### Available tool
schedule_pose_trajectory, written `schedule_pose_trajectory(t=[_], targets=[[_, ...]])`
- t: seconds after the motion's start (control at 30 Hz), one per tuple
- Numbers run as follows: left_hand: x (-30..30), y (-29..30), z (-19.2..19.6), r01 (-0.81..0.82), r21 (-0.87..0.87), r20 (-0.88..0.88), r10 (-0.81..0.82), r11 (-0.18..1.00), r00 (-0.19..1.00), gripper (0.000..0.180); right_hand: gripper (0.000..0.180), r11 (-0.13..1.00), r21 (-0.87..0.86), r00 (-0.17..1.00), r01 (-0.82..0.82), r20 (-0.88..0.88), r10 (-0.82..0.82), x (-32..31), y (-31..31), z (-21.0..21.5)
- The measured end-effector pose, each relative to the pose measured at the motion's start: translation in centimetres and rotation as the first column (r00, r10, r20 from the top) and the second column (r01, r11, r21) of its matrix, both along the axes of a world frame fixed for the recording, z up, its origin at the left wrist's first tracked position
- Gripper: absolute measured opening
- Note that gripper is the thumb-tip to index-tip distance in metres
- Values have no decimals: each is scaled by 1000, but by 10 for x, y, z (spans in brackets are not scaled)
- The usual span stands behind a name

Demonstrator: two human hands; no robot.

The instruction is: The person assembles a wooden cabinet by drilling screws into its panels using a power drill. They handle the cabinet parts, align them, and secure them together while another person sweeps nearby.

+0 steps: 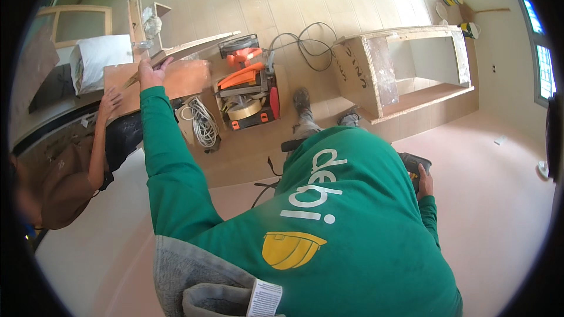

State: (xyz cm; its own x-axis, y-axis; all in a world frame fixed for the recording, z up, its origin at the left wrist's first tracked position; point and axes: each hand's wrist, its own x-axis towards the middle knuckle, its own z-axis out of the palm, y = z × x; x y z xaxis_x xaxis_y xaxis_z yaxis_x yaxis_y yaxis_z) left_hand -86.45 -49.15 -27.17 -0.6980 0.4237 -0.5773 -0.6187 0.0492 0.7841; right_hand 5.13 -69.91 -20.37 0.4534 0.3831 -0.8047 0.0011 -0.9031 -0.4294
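The left hand [150,72] is extended forward and to the person's left at full arm's reach. Its fingers are closed around the near end of a long wooden strip [188,49]. The strip lies above the far edge of a flat plywood panel [176,79]. The long axis of the strip runs from the left hand away to the right and slightly farther off, ending near an orange power tool [242,54].

The right hand [424,182] is held low at the person's right side, well apart from the strip. It is clenched on a dark power tool [415,165] with orange marks. Only part of this tool shows past the green sweatshirt, so its kind cannot be told.

The strip therefore lies forward-left of the body. The left hand is on it; the right hand is the farther one by a wide margin.

A co-worker's hand [109,101] rests flat on the left edge of the plywood panel, just beside the left hand but not touching it.

Near the right edge of the panel lie a coil of white cord [202,122], a roll of tape [244,109] and orange tool cases. An open wooden cabinet frame [405,70] stands on the floor farther right.
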Motion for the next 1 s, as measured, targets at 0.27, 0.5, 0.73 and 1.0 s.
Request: schedule_pose_trajectory(t=[0.27,0.5,0.73,1.0], targets=[[-60,-39,-15,-261,150,214,226,954,950,46,45,999,-33,1000,-11,24,11,-10,7,5],[-8,-98,41,-111,-125,-193,85,986,977,47,48,979,-86,980,-186,51,191,17,-2,-27],[10,-175,125,-221,-218,-386,124,951,914,52,46,959,-31,957,-280,-92,277,17,28,-57],[44,-281,202,-317,-198,-485,189,927,854,56,45,921,-24,898,-390,-232,374,4,54,-99]])
